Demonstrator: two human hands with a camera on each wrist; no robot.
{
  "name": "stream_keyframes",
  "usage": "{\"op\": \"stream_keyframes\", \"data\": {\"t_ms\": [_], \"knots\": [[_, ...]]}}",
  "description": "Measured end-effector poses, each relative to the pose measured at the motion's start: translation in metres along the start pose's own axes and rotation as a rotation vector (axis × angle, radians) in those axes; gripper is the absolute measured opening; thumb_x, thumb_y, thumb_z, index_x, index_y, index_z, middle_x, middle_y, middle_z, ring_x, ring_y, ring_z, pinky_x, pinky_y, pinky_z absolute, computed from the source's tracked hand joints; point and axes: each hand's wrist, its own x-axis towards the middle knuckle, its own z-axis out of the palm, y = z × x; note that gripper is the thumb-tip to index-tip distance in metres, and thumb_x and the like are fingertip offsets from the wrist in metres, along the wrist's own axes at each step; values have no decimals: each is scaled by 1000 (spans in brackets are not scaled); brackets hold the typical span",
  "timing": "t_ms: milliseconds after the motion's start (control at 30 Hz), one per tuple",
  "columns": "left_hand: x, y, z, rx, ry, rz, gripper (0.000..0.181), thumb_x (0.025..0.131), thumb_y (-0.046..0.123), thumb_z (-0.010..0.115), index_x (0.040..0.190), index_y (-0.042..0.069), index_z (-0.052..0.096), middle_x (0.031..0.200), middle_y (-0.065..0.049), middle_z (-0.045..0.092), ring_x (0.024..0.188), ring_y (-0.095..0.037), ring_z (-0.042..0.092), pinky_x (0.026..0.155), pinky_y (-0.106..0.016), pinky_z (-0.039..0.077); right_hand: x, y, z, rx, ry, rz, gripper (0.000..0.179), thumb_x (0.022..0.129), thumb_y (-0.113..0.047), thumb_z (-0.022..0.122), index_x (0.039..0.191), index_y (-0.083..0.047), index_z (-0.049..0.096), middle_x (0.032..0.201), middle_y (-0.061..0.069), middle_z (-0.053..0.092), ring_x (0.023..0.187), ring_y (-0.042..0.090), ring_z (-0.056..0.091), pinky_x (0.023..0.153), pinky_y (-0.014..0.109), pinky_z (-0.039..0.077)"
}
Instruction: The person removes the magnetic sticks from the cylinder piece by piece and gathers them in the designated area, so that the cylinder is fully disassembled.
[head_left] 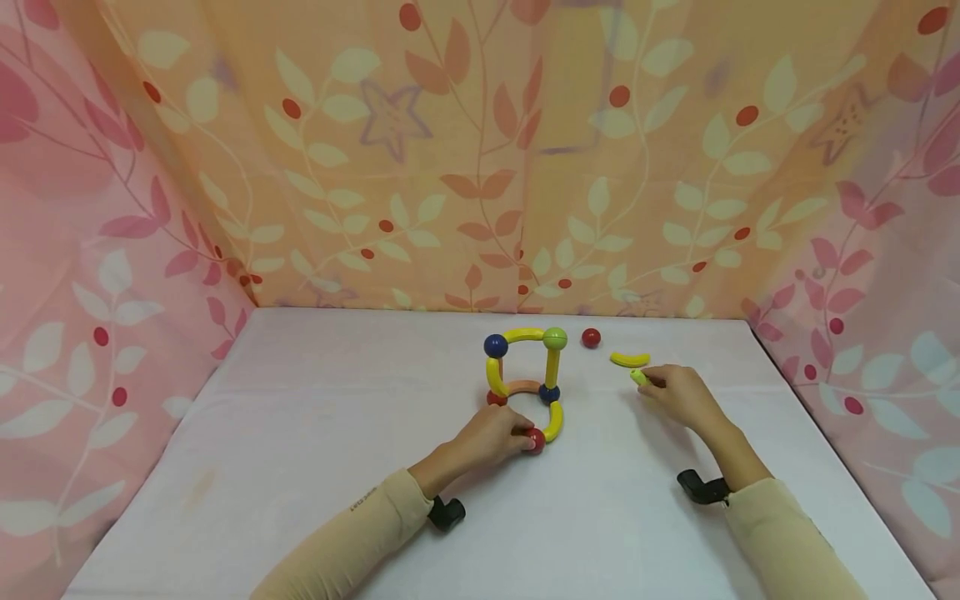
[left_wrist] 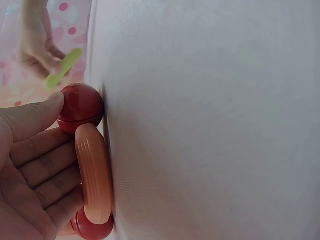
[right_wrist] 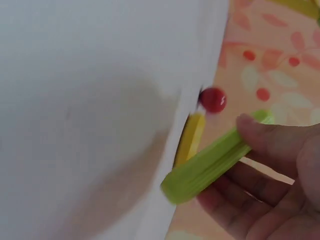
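Observation:
My left hand pinches a red ball at the near corner of a ball-and-rod building-toy frame. In the left wrist view, my thumb lies on that ball, and an orange curved rod joins it to another red ball. A yellow curved rod runs from the pinched ball to a dark blue ball. Above stand a yellow upright rod, a green ball and a blue ball. To the right, my right hand holds a light green rod between thumb and fingers, above the table.
Beyond my right hand, a loose yellow curved rod and a loose red ball lie on the white table. A flowered curtain closes off the back and both sides.

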Motion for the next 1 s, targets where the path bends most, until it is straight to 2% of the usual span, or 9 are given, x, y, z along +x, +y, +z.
{"op": "stream_keyframes", "data": {"t_ms": [167,300,400,700,867,1000], "knots": [[1,-1,2,11,4,8,33,88,25,73,115,8,72,102,-1,75,85,-5,61,80,-19,53,-2,22,-5,-160,-80,56,31,87,-9,67,110,11,67,103,29,68,92,42,63,83,57,49],[1,-2,2,28,12,20,33,88,25,73,115,7,72,102,-1,75,86,-5,62,80,-19,53,-2,30,-5,-222,-139,106,30,83,-5,68,109,11,68,110,32,66,104,50,59,89,60,47],[1,-2,2,28,16,27,32,88,24,73,115,7,72,101,-1,75,83,-5,61,78,-18,52,-1,32,-3,-229,-176,134,30,83,-5,68,109,10,68,112,31,65,107,50,58,91,61,46],[-1,-1,2,44,27,40,33,88,24,72,116,6,72,98,0,75,76,-4,55,71,-15,48,1,31,-3,-224,-217,168,35,84,-7,68,113,12,64,114,32,64,108,49,58,92,60,46],[-2,-1,3,8,28,23,33,89,23,72,117,7,71,94,0,74,72,-5,52,65,-14,44,4,21,-13,-212,-184,120,41,87,-14,67,118,13,61,113,32,64,107,49,58,90,60,47],[-4,-1,3,-30,31,19,33,90,20,71,119,6,70,97,-1,74,76,-5,57,70,-15,49,7,5,-21,-211,-124,45,41,89,-17,69,118,11,63,110,30,65,102,47,61,89,59,48]]}}
